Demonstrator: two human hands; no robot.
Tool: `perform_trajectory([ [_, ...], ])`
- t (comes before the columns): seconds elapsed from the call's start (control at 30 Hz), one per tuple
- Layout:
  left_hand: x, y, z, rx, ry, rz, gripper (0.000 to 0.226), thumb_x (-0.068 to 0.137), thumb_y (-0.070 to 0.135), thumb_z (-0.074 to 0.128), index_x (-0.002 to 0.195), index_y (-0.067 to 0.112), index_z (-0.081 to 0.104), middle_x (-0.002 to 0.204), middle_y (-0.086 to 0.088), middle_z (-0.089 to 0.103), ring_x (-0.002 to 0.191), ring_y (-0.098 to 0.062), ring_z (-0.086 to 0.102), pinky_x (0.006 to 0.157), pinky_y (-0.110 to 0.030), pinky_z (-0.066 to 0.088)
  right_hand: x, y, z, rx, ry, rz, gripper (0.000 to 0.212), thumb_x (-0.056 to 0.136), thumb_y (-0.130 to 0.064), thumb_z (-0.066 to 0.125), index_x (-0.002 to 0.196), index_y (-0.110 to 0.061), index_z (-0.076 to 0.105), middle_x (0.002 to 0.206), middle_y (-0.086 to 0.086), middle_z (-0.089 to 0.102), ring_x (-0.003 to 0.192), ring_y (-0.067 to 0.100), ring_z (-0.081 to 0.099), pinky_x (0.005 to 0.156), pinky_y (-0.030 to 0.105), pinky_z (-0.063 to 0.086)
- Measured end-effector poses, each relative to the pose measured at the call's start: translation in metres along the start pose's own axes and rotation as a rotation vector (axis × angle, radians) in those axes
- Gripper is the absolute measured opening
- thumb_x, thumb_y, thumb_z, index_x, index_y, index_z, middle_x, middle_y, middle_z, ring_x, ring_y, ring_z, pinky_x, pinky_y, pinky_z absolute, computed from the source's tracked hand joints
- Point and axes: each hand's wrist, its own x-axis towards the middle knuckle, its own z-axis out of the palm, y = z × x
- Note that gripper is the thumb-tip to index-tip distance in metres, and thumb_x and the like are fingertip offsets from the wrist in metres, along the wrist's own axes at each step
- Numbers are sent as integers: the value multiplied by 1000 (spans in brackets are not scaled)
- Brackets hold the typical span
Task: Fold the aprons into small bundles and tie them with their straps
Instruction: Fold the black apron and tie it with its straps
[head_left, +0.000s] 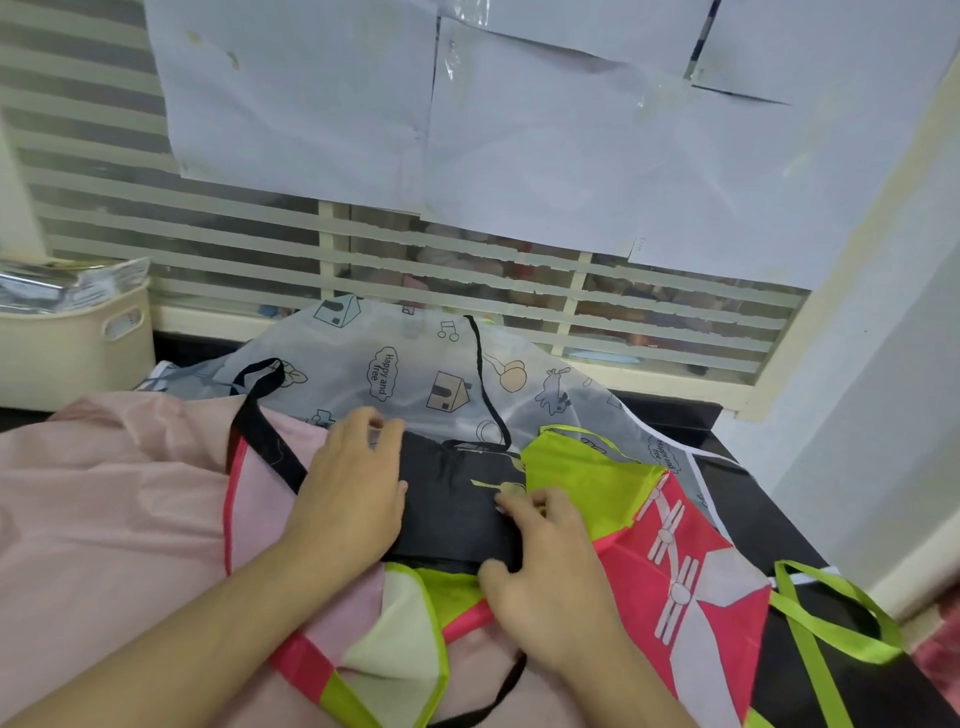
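a: where's the apron being folded?
b: the black apron lies as a folded band in the middle of the pile, on top of a pink and lime apron and a pale pink apron.
a: and the hands?
b: the left hand presses on the band's left end, fingers curled over its far edge. the right hand grips the right end, thumb under the near edge.
a: anything behind?
b: a translucent printed apron with a thin black strap across it, and a cream basket at the left.
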Motion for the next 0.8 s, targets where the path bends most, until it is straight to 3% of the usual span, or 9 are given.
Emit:
perform_trajectory([
  [0.1, 6, 4, 6, -52, 15, 217, 50, 91, 14, 61, 140, 14, 57, 148, -3, 46, 135, -26, 47, 110, -43, 47, 22, -13, -5, 70, 160, -55, 63, 79, -32, 44, 139, -21, 60, 129, -6, 52, 124, 17, 50, 107, 33, 44],
  [0.2, 10, 8, 17, -53, -220, 244, 68, 98, 45, 23, 160, 18, 36, 166, 2, 31, 154, -20, 28, 127, -40, 26, 48, -20, 15, 11, 148, -138, 54, 89, -26, 38, 139, -18, 58, 137, 0, 55, 125, 21, 52, 107, 37, 46],
  [0.27, 5, 4, 26, 56, -384, 198, 90, 86, 59, -7, 167, 25, 11, 174, 8, 8, 160, -14, 5, 130, -38, 10, 52, -13, 37, -117, 19, -155, 67, 94, -39, 21, 154, -21, 45, 158, 3, 43, 146, 21, 39, 121, 40, 34],
  [0.33, 1, -5, 31, 79, -424, 140, 97, 79, 63, -16, 167, 27, 0, 174, 10, -3, 160, -8, -5, 130, -33, 2, 45, -1, 51, -229, -127, -72, 85, 87, -55, -1, 165, -28, 20, 173, -1, 16, 160, 20, 10, 130, 40, 11],
  [0.43, -2, -10, 30, 65, -409, 96, 99, 77, 67, -16, 167, 28, -1, 174, 9, -5, 160, -8, -7, 130, -31, 1, 41, 12, 49, -277, -176, -30, 93, 81, -62, -13, 167, -31, 3, 175, -5, -2, 160, 13, -8, 130, 38, -1],
  [0.53, -3, -10, 31, 73, -404, 70, 95, 82, 71, -10, 167, 30, 0, 175, 7, -4, 160, -10, -6, 130, -32, 2, 39, 20, 44, -296, -179, -8, 95, 80, -62, -15, 167, -28, 2, 175, -6, -4, 160, 11, -8, 130, 37, -1],
  [0.63, -5, -6, 27, 86, -402, 56, 81, 99, 72, 11, 167, 30, -2, 174, 6, -8, 160, -12, -9, 130, -32, -1, 34, 27, 39, -297, -192, 29, 93, 83, -60, -14, 167, -24, 0, 174, -8, -6, 160, 10, -6, 129, 34, -1],
  [0.73, -8, -3, 24, 78, -391, 40, 83, 100, 74, 19, 167, 30, -3, 174, 6, -10, 160, -13, -10, 129, -32, -3, 36, 26, 28, -272, -202, 50, 76, 100, -53, 11, 167, -17, 4, 175, -4, 0, 161, 15, -1, 130, 34, 2],
  [0.8, -10, -2, 26, 69, -378, 33, 84, 99, 75, 19, 167, 31, -3, 174, 6, -9, 160, -13, -10, 129, -32, -3, 46, 15, 18, -234, -81, -3, 70, 103, -39, 29, 165, -11, 15, 173, 4, 13, 160, 20, 7, 130, 32, 5],
])
